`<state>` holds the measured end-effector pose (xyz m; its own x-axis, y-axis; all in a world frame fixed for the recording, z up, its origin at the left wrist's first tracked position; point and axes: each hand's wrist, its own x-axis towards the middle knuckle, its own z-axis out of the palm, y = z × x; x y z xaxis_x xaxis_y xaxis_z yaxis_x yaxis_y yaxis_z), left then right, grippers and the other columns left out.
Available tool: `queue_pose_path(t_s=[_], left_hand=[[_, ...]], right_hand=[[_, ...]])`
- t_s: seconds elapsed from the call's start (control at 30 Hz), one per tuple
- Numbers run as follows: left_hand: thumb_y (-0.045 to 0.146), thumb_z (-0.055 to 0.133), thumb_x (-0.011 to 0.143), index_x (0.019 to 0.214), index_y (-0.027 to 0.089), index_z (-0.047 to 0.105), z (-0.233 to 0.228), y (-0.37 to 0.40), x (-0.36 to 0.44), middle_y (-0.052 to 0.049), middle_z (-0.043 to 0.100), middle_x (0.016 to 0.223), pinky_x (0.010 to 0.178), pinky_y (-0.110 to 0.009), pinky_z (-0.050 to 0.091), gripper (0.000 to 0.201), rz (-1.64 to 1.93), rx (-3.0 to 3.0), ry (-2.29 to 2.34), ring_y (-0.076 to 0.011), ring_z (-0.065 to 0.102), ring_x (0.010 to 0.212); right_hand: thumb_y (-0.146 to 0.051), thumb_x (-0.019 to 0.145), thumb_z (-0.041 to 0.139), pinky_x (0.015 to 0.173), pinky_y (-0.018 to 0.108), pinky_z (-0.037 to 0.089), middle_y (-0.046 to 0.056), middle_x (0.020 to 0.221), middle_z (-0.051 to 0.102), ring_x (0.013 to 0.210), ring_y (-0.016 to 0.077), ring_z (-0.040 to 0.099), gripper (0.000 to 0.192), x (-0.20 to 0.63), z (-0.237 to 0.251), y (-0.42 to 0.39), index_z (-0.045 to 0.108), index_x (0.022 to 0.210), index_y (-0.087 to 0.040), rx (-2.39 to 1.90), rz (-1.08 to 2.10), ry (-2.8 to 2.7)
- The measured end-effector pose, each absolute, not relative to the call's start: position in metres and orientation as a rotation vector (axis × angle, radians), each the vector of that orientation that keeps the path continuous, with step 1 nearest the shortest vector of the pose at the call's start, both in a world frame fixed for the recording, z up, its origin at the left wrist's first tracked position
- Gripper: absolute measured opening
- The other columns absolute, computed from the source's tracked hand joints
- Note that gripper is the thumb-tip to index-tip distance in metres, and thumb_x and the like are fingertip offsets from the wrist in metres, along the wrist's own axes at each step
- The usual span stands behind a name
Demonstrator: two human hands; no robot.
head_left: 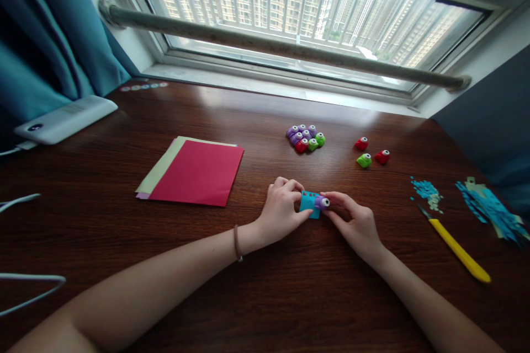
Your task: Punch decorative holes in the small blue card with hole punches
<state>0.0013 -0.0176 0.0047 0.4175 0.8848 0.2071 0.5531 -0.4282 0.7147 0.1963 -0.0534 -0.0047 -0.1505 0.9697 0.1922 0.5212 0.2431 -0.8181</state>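
Note:
My left hand point(281, 209) pinches a small piece of blue paper point(308, 201) with punched holes along its top edge, low over the wooden table point(265, 281). My right hand point(354, 220) holds a small purple paper punch point(322, 202) against the paper's right edge. Both hands meet at the middle of the table.
A stack of coloured paper sheets point(194, 174) with red on top lies to the left. A cluster of small punches point(305, 138) and three loose ones point(368, 153) sit farther back. A yellow craft knife point(457, 248), blue paper scraps point(488, 209) and confetti point(426, 192) lie right. A white device point(66, 118) sits far left.

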Motion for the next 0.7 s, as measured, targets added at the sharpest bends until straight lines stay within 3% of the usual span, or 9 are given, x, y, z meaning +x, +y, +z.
queue_pose_path(t_s=[0.5, 0.7], left_hand=[[0.031, 0.07, 0.069, 0.068, 0.021, 0.066, -0.0036, -0.0163, 0.0008, -0.002, 0.056, 0.096, 0.081, -0.041, 0.028, 0.011, 0.645, 2.265, 1.233, -0.0252, 0.038, 0.1], [0.045, 0.075, 0.06, 0.084, 0.016, 0.057, -0.004, -0.0183, 0.003, -0.008, 0.049, 0.102, 0.081, -0.041, 0.033, 0.041, 0.607, 2.329, 1.369, -0.0281, 0.038, 0.1]], right_hand=[[-0.019, 0.084, 0.052, 0.092, 0.036, 0.047, 0.003, 0.111, 0.059, 0.099, 0.0189, 0.057, 0.029, 0.1969, -0.0057, -0.0504, 0.055, 0.112, -0.024, -1.384, 0.743, -1.869], [-0.018, 0.084, 0.051, 0.09, 0.037, 0.046, 0.003, 0.11, 0.059, 0.101, 0.0191, 0.055, 0.03, 0.1962, -0.0025, -0.0483, 0.056, 0.112, -0.025, -1.337, 0.657, -1.963]])
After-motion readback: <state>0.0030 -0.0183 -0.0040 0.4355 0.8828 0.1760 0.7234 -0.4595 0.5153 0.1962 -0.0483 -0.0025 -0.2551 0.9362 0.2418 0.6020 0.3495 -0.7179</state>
